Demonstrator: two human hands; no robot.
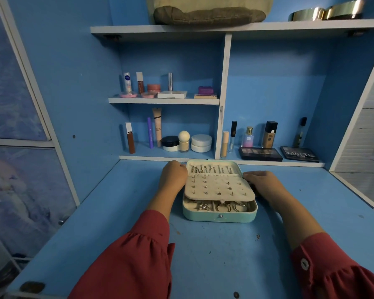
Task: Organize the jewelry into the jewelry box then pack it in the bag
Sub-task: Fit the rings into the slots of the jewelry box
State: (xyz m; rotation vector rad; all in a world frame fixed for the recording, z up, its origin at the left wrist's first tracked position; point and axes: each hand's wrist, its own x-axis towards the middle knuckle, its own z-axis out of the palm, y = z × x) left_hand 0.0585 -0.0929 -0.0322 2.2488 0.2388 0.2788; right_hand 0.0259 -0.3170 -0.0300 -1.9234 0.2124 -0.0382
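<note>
On the blue bench (117,212), jewelry box (219,214) sits open between my hands.
Left hand (174,174) fingers curled at the box's left edge, right hand (262,180) at its right edge; can't tell if either grips it. Earring panel (218,188) half-lowered over rings (224,206). Bag (207,11) up on the top shelf.

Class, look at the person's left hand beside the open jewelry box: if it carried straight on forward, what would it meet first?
Probably the low front edge of the shelf unit just beyond the left hand; depth is uncertain.
</note>
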